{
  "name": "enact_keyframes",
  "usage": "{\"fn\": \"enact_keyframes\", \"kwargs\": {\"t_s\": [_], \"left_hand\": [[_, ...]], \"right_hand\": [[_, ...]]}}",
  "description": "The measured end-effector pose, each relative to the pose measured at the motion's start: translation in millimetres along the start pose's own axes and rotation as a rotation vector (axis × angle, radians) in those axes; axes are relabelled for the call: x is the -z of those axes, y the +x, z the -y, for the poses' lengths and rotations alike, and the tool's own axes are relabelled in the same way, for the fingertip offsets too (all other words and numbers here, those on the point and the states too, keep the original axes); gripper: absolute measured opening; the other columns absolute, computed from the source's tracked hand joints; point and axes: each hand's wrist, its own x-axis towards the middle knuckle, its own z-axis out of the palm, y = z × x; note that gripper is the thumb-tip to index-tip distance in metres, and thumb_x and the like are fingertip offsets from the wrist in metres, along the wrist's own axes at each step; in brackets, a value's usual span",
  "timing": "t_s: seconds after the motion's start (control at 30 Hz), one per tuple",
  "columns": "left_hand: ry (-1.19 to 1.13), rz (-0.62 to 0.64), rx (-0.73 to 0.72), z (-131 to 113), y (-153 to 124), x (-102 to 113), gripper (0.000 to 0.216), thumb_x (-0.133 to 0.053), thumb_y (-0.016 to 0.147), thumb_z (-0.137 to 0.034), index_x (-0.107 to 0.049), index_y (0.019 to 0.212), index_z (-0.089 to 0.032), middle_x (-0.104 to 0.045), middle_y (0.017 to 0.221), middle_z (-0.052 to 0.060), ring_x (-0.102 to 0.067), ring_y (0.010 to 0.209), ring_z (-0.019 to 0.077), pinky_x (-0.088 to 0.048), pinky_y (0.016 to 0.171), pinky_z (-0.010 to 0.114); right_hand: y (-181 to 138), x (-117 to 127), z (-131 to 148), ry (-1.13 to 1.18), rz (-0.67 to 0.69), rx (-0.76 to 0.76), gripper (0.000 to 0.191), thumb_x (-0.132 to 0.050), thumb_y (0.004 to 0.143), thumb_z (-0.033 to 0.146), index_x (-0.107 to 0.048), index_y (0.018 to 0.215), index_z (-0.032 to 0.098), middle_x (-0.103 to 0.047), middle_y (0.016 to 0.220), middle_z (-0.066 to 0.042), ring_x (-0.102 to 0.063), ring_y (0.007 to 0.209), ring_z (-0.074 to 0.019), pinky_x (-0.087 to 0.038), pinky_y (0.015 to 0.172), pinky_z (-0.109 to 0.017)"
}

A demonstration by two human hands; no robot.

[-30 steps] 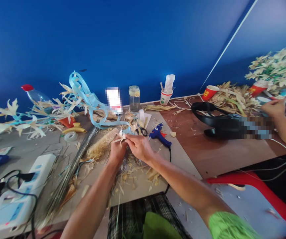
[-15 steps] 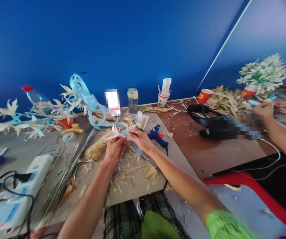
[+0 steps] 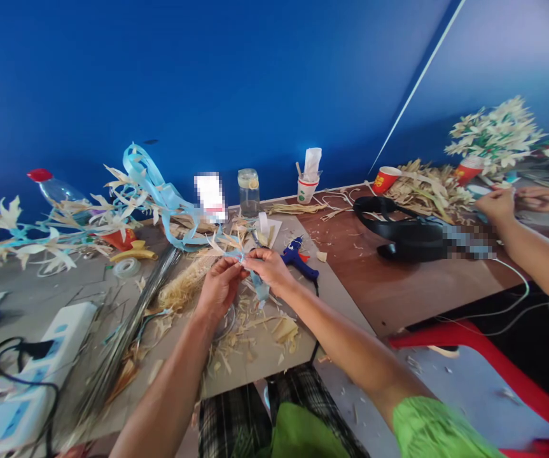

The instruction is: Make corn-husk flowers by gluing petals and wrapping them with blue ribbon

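Note:
Over the middle of the littered table my two hands meet at a small pale flower [image 3: 233,243] with pointed petals, which looks like dried husk. My left hand [image 3: 219,287] is closed, thumb and fingers pinching the flower's base. My right hand [image 3: 270,268] is closed too, pinching light blue tape [image 3: 259,289] against that base; a loose end hangs below the fingers. Behind them a long looped strip of blue ribbon [image 3: 147,168] arches up on the left. Exactly what lies between the fingertips is hidden.
A blue glue gun [image 3: 297,259] lies right of my hands. To the left are a bundle of thin wires [image 3: 131,331], a tape roll [image 3: 126,267] and a white power strip [image 3: 30,381]. A glass jar [image 3: 249,193] stands behind. Another person's hands [image 3: 498,207] work at the right.
My fingertips have shifted slightly at the flower's base, with my right fingers closer in against the left. The whole view has moved a little, so the surroundings appear slightly further left.

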Motion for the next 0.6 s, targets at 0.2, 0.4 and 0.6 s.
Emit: {"fn": "enact_keyframes", "kwargs": {"t_s": [0.2,0.4,0.6], "left_hand": [[0.06,-0.059,-0.008,3.3,1.6,1.1,0.025,-0.08,0.052,-0.018,-0.062,0.07,-0.014,-0.064,0.068,-0.001,-0.057,0.056,0.0073,-0.045,0.061,0.021],[0.191,-0.072,-0.105,9.3,2.4,4.7,0.025,-0.077,0.058,-0.022,-0.063,0.076,-0.014,-0.064,0.067,-0.001,-0.058,0.058,0.0092,-0.042,0.06,0.022],[0.184,-0.043,-0.079,8.1,2.0,7.7,0.024,-0.075,0.061,-0.023,-0.064,0.081,-0.016,-0.065,0.072,-0.001,-0.059,0.059,0.0093,-0.044,0.062,0.022]], "right_hand": [[1.3,1.1,0.7,-0.058,-0.023,0.002,0.016,-0.064,0.059,0.031,-0.062,0.063,0.016,-0.057,0.055,0.003,-0.048,0.052,-0.0091,-0.038,0.056,-0.022],[4.5,2.1,-3.9,-0.191,-0.054,0.058,0.014,-0.06,0.062,0.029,-0.062,0.062,0.016,-0.058,0.055,0.003,-0.047,0.054,-0.0092,-0.037,0.056,-0.022],[7.7,5.5,-7.7,-0.187,-0.028,0.048,0.012,-0.058,0.062,0.027,-0.06,0.06,0.016,-0.052,0.053,0.005,-0.042,0.051,-0.008,-0.033,0.051,-0.021]]}}
